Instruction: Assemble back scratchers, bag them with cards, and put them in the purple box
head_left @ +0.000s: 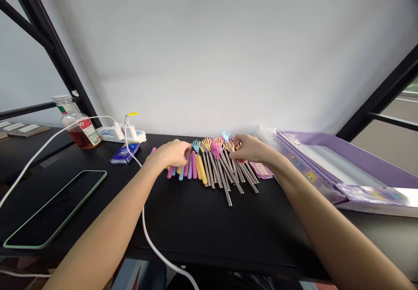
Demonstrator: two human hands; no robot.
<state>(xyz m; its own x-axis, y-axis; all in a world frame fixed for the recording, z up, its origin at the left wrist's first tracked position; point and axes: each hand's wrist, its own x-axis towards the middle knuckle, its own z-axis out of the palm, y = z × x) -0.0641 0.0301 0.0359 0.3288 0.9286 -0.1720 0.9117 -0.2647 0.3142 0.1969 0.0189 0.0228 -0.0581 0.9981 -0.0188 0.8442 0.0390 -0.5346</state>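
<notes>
Colored plastic handles [194,166] in pink, blue, purple and yellow lie in a row on the black desk. My left hand [174,153] is over the left part of that row, its fingers curled downward and closed; what they hold is hidden. Right of the handles is a heap of metal back scratcher rods [225,172] with small hand-shaped heads [216,147] in pink, yellow and blue. At the heap's right side my right hand [251,148] has its thumb and fingers closed around a back scratcher near its head, partly hidden by the fingers.
At right stands an open purple box [326,139], with a pink card packet [261,170] beside the rods. Left are a phone [55,209], a blue packet [125,153], a power strip [139,136] and a bottle [80,129]. A white cable [148,237] crosses the desk under my left arm.
</notes>
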